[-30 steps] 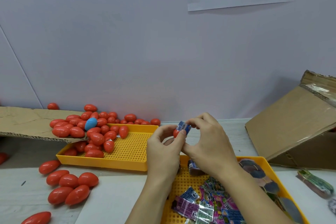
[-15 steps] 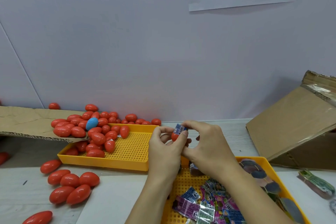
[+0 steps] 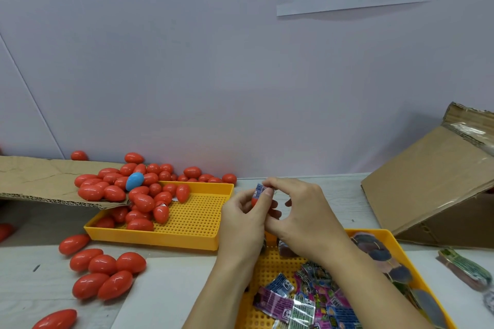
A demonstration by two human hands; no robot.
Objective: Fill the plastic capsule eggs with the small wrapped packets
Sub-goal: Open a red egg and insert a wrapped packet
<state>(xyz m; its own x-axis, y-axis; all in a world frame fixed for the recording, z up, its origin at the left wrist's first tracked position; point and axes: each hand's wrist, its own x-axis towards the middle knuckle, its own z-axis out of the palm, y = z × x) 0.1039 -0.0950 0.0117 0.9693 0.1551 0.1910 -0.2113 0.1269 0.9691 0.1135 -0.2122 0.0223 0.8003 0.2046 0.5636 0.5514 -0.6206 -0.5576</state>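
My left hand (image 3: 242, 224) grips a red egg half (image 3: 255, 201) above the table's middle. A small blue wrapped packet (image 3: 259, 190) sticks out of its top, pinched between thumb and fingertips of my right hand (image 3: 299, 217). Most of the egg half is hidden by my fingers. Several colourful wrapped packets (image 3: 307, 299) lie in the near yellow tray (image 3: 390, 243). A heap of red capsule eggs (image 3: 139, 195) with one blue egg (image 3: 134, 181) fills the left end of the far yellow tray (image 3: 192, 221).
Several red eggs (image 3: 101, 272) lie loose on the table at the left. A cardboard flap (image 3: 40, 179) overhangs the far tray's left end. A tilted cardboard box (image 3: 433, 184) stands at the right. A green wrapped bundle (image 3: 465, 270) lies by the right edge.
Both hands have sunk slightly toward the table. The blue packet has gone a little deeper into the red egg half.
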